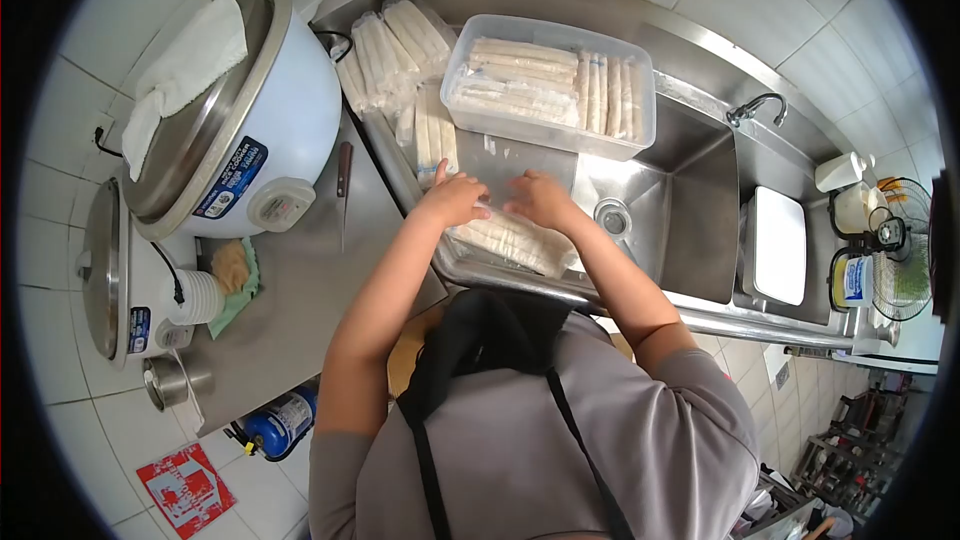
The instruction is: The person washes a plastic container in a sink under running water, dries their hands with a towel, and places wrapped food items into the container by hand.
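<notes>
A clear plastic bag of long pale sticks [515, 242] lies on the sink's metal ledge, close to my body. My left hand [455, 202] is at the bag's upper left end, its fingers bent and closed on the plastic there. Just across from it, my right hand [543, 202] hovers over the bag's upper edge with fingers apart, slightly blurred. Beyond my hands stands a clear plastic tub [545, 138] holding several rows of similar pale sticks. More bagged sticks [395, 45] are piled to the tub's left, and another bag [434, 135] lies near my left hand.
The sink basin [690, 210] with a drain [612, 218] and faucet [758, 110] is to the right. A white board [778, 245] stands in the second basin. On the left counter are a large rice cooker [290, 110] and a knife [343, 180]. A fan [900, 250] is far right.
</notes>
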`<state>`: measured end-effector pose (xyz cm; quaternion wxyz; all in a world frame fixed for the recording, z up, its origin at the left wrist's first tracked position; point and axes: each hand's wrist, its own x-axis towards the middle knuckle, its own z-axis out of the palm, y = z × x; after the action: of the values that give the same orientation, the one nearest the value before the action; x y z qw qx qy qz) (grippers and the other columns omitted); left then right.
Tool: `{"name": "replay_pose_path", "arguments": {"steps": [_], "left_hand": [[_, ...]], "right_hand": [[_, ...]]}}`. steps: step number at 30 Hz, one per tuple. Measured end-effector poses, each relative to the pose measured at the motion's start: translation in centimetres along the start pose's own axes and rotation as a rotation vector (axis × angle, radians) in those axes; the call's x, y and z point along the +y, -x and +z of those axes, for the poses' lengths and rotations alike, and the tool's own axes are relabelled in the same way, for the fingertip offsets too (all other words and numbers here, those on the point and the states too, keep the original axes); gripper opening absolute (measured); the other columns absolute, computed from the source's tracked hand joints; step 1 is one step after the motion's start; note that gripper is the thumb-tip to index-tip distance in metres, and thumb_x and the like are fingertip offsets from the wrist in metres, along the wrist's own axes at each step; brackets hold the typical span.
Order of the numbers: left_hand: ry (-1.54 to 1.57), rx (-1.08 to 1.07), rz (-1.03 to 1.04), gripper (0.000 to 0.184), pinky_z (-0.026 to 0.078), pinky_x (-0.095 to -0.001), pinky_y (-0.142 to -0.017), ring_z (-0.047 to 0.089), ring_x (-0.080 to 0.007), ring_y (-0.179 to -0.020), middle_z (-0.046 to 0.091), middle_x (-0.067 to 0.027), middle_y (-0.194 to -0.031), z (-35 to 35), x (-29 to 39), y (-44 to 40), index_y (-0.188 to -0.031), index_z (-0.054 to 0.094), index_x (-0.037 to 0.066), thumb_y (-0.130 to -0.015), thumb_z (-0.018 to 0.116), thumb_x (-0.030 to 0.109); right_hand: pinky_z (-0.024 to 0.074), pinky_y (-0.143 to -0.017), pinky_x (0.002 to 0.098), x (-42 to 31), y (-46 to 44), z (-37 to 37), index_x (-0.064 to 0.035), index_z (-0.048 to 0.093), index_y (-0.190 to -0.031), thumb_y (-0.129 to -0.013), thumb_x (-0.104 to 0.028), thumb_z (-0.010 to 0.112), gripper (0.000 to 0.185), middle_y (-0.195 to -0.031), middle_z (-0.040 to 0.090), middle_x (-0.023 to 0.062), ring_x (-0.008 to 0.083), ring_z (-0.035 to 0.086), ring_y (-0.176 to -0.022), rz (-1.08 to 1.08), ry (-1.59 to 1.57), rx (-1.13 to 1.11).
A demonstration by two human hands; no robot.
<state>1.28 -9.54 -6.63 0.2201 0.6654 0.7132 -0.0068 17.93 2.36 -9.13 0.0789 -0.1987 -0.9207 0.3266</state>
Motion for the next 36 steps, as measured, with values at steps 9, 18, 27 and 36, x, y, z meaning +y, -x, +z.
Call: {"name": "replay_pose_path", "arguments": {"steps": [9,18,27,36], "left_hand": [[0.045,-0.043,0.108,0.028,0.010,-0.0541,-0.102,0.046,-0.0216,-0.107,0.057,-0.0023,-0.095,0.7,-1.3,-0.1,-0.093,0.058,0.016,-0.073,0.064,0.035],[0.180,0.498,0.134,0.036,0.011,-0.0530,-0.102,0.048,-0.0210,-0.104,0.056,-0.0032,-0.098,-0.9,1.9,4.4,-0.101,0.056,0.016,-0.069,0.068,0.030],[0.244,1.044,-0.221,0.038,0.023,-0.0494,-0.099,0.047,-0.0290,-0.104,0.053,-0.0100,-0.104,2.1,2.4,11.7,-0.105,0.053,0.006,-0.071,0.065,0.018],[0.135,1.128,-0.481,0.031,0.028,-0.0478,-0.096,0.045,-0.0342,-0.101,0.050,-0.0144,-0.102,7.7,2.3,16.2,-0.102,0.053,0.004,-0.075,0.057,0.019]], "right_hand": [[0.0409,-0.083,0.0398,-1.3,0.2,1.6,-0.0048,0.057,-0.097,-0.061,-0.037,0.074,0.051,-0.099,0.055,0.0166,0.0345,0.049,-0.098,-0.018,0.137,-0.292],[0.0436,-0.072,0.0413,-3.2,1.3,-2.9,-0.0052,0.051,-0.099,-0.067,-0.022,0.071,0.041,-0.085,0.061,0.0173,0.0364,0.057,-0.083,-0.030,-0.110,-0.141],[0.0453,-0.069,0.0383,0.0,-12.1,-18.1,-0.0106,0.060,-0.092,-0.069,-0.011,0.066,0.024,-0.083,0.063,0.0110,0.0290,0.060,-0.078,-0.117,0.106,0.412],[0.0405,-0.059,0.0293,8.3,-22.3,-13.2,-0.0099,0.061,-0.090,-0.071,-0.021,0.069,0.024,-0.063,0.054,0.0059,0.0168,0.049,-0.062,0.016,-0.080,0.098]]}}
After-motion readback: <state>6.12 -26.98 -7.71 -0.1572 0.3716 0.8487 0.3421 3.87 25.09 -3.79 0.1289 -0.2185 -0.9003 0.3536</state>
